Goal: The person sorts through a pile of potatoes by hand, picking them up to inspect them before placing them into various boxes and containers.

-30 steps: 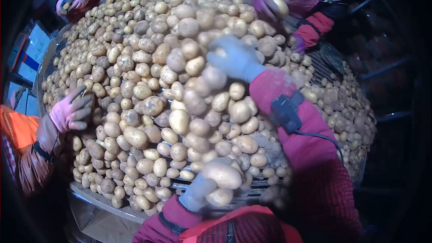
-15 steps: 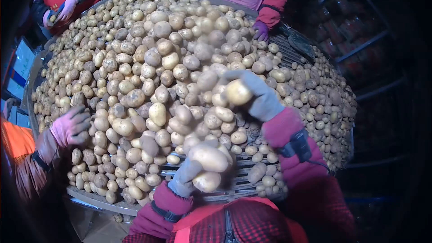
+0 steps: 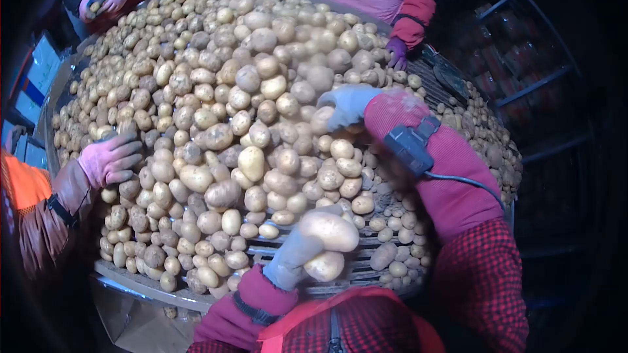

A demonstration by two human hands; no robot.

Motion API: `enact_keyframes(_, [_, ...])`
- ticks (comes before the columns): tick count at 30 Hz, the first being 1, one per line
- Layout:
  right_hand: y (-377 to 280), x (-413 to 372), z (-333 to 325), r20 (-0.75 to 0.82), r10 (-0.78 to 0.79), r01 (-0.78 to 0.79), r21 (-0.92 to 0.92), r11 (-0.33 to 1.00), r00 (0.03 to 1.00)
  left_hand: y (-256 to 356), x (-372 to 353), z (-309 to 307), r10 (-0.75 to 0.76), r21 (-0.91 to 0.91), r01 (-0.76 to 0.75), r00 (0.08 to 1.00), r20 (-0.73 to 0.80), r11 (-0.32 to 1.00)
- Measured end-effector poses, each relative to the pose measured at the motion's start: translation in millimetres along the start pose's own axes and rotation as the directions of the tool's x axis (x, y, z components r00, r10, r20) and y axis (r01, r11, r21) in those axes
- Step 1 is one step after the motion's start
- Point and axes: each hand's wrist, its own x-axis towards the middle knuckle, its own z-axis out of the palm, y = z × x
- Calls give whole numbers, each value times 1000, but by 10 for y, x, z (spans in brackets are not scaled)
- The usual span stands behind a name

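Note:
Two large pale potatoes (image 3: 329, 231) are held one above the other in my left hand (image 3: 292, 260), gloved in grey, over the dark slats (image 3: 360, 258) near the front edge. My right hand (image 3: 348, 106), in a grey-blue glove, reaches into the middle of the heap of potatoes (image 3: 216, 136). Its fingers are wrapped round a potato (image 3: 321, 119) at their tips. A dark device is strapped on my right wrist.
A co-worker's pink-gloved hand (image 3: 111, 160) rests on the potatoes at the left. Across the table, another person's purple-gloved hand (image 3: 396, 52) touches the far edge, and a third person's hands (image 3: 108, 1) hold something small. A dark metal rack (image 3: 536, 84) stands at the right.
My right hand has moved up and no longer holds the yellowish potato out over the heap. My left hand has shifted right with its two potatoes. The view has shifted slightly.

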Motion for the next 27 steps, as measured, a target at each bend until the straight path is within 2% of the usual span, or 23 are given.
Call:
enact_keyframes(3, [-37, -84, -4, 46, 147, -152, 160, 975, 988, 38, -39, -14, -31, -12, 31, 999, -33, 999])
enact_keyframes(4, [-75, -161, -26, 75, 180, -191, 191, 963, 981, 107, -24, -20, -72, -109, 73, 997, 4, 991])
enact_keyframes(5, [-82, -188, 30, 111, 174, -194, 200, 961, 978, 97, -17, -34, -65, -98, 63, 998, -18, 993])
enact_keyframes(7, [-199, -331, 137, -13, 162, -158, 167, 973, 987, 14, -2, -47, -53, -79, 47, 996, -73, 996])
enact_keyframes(8, [-317, -363, 131, -13, 175, -173, 92, 981, 984, -2, 7, -36, -51, -68, 44, 993, -105, 997])
enact_keyframes(10, [-328, -361, 87, 3, 152, -152, 59, 987, 988, -47, 45, -32, -45, -67, 36, 987, -154, 997])
enact_keyframes(12, [-323, -310, 101, -8, 79, -78, 40, 996, 997, -16, 35, -55, -79, -128, 57, 982, -171, 990])
enact_keyframes(13, [-400, -379, 85, -24, 90, -87, 100, 991, 996, 0, 19, -59, -95, -159, 67, 979, -179, 985])
enact_keyframes(14, [-476, -421, 57, -45, 70, -64, 106, 992, 997, -8, 59, -108, -55, -160, 30, 987, -153, 987])
enact_keyframes(16, [-523, -460, 58, -99, 16, -8, 77, 997, 995, 30, 0, -104, -163, -275, 103, 965, -204, 956])
enact_keyframes(17, [-343, -366, 180, -79, -30, 53, 313, 948, 996, -18, 32, -182, -134, -267, 91, 980, -145, 959])
enact_keyframes(19, [156, -142, 464, -74, -61, 96, 711, 696, 995, -57, 17, -171, -172, -326, 107, 969, -177, 939])
enact_keyframes(20, [255, -60, 472, -111, -46, 111, 708, 697, 993, -34, 110, -180, -99, -213, 67, 985, -144, 975])
enact_keyframes(21, [370, -31, 491, -148, -21, 121, 706, 698, 989, 22, 103, -123, -127, -249, 81, 976, -174, 965])
enact_keyframes(22, [364, -104, 494, -116, -35, 116, 827, 551, 993, 86, 102, -64, -154, -286, 91, 967, -205, 954])
enact_keyframes(24, [258, -384, 514, -195, -32, 197, 960, 197, 980, 133, 87, -10, -153, -289, 77, 956, -250, 954])
enact_keyframes(25, [112, -576, 548, -240, -28, 240, 971, 6, 970, 94, 65, -43, -121, -252, 51, 956, -268, 966])
enact_keyframes(26, [-77, -814, 631, -254, 68, 262, 950, -168, 965, 17, 23, -138, -140, -267, 70, 957, -255, 961])
enact_keyframes(27, [-266, -1053, 713, -266, 163, 306, 893, -329, 950, -28, 17, -191, -60, -178, 14, 966, -251, 984])
